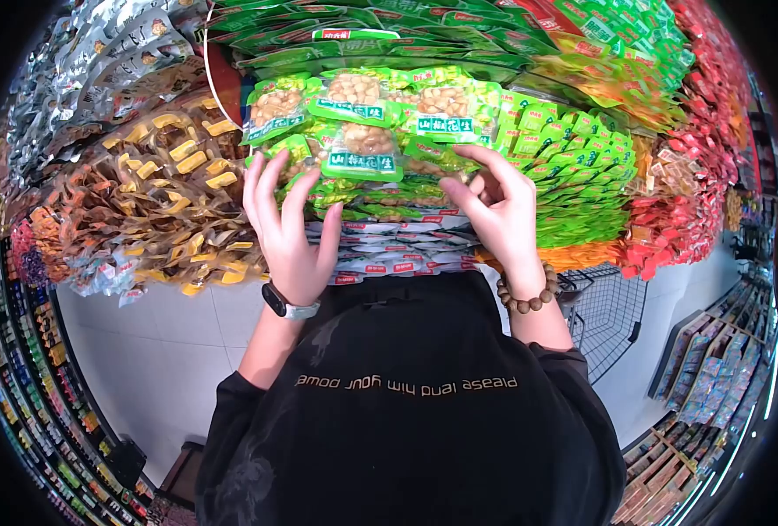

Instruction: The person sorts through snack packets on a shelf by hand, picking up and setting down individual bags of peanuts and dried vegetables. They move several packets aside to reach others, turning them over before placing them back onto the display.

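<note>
My left hand (pixel 291 219), with a smartwatch on the wrist, has its fingers apart at the left front of a pile of green peanut packets. Between my hands a peanut packet (pixel 362 152) lies face up on the pile. My right hand (pixel 500 203), with a beaded bracelet below it, is at the right side of the pile, its thumb and index finger apart beside a green packet (pixel 440 158). More peanut packets (pixel 446 112) lie behind. White and blue packets (pixel 397 250) are stacked under the green ones at the front.
Brown packets with yellow labels (pixel 174 167) are heaped on the left, small green packets (pixel 573 149) and red ones (pixel 669 219) on the right. A black wire cart (pixel 606 311) stands at the lower right. Shelves of goods (pixel 56 377) curve along the left.
</note>
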Tool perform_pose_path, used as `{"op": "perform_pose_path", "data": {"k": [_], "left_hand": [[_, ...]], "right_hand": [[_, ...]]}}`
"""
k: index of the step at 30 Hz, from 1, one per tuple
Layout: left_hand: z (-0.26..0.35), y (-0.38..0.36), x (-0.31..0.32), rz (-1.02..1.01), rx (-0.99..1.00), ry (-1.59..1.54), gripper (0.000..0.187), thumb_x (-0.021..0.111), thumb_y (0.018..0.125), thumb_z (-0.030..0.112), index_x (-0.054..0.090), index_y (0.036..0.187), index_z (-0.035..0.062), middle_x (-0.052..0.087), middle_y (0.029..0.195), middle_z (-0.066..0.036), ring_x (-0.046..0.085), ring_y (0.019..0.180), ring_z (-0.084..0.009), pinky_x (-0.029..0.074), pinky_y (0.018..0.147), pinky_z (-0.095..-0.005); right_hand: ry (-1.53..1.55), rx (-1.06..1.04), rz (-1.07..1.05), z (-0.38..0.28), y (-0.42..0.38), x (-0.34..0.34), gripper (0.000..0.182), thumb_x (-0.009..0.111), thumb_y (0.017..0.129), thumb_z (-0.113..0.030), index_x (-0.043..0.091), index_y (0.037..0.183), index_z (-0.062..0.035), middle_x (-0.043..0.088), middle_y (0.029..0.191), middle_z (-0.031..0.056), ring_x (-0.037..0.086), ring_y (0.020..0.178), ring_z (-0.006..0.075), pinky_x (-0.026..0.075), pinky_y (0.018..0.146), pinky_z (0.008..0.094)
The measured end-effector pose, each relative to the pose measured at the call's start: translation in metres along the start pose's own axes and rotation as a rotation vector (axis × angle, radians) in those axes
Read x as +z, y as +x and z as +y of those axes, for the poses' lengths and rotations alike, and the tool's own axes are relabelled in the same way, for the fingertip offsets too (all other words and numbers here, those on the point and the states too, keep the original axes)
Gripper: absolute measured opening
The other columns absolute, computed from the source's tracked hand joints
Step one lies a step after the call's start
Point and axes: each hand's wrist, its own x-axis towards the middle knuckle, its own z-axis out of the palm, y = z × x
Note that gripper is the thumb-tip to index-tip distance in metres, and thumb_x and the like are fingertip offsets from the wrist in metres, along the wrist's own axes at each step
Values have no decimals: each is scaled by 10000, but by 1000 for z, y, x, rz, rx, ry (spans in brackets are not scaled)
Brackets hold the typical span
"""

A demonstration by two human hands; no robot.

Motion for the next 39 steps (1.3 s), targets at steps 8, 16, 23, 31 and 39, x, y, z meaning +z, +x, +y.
{"op": "perform_pose_path", "data": {"k": [8, 16, 23, 31, 39], "left_hand": [[4, 2, 3, -95, 86, 2, 517, 736, 841, 38, 658, 1350, 82, 532, 1474, -183, 398, 1451, -443, 272, 1210, -596], [6, 3, 4, -106, 72, -8, 527, 730, 854, 71, 644, 1375, 67, 556, 1458, -171, 412, 1440, -445, 272, 1199, -611], [5, 3, 3, -114, 60, -17, 554, 732, 853, 83, 633, 1398, 69, 549, 1467, -175, 409, 1441, -445, 269, 1205, -604], [6, 7, 1, -134, 105, 44, 496, 699, 871, 66, 670, 1366, 76, 565, 1469, -164, 429, 1439, -420, 258, 1223, -599], [3, 8, 1, -107, 80, 32, 468, 687, 888, 77, 672, 1355, 55, 609, 1426, -164, 480, 1407, -403, 270, 1225, -588]], "right_hand": [[225, 10, -6, 8, 2, -10, 246, 749, 939, -60, 723, 1182, -30, 691, 797, 43, 638, 706, 83, 499, 670, 252], [0, -78, -95, -2, 1, -3, 215, 776, 886, -72, 751, 1098, -45, 667, 790, 49, 550, 653, 114, 457, 630, 288], [-114, -214, -31, -4, 6, 3, 239, 818, 863, -101, 774, 1095, -66, 542, 647, 41, 461, 552, 126, 380, 530, 295], [-155, -28, -11, -8, 8, 2, 182, 831, 860, -137, 746, 985, -37, 546, 632, 58, 467, 516, 129, 362, 506, 311], [-161, -183, 93, -2, 9, 3, 217, 839, 859, -96, 724, 998, 24, 581, 742, 41, 476, 582, 75, 368, 539, 258]]}}
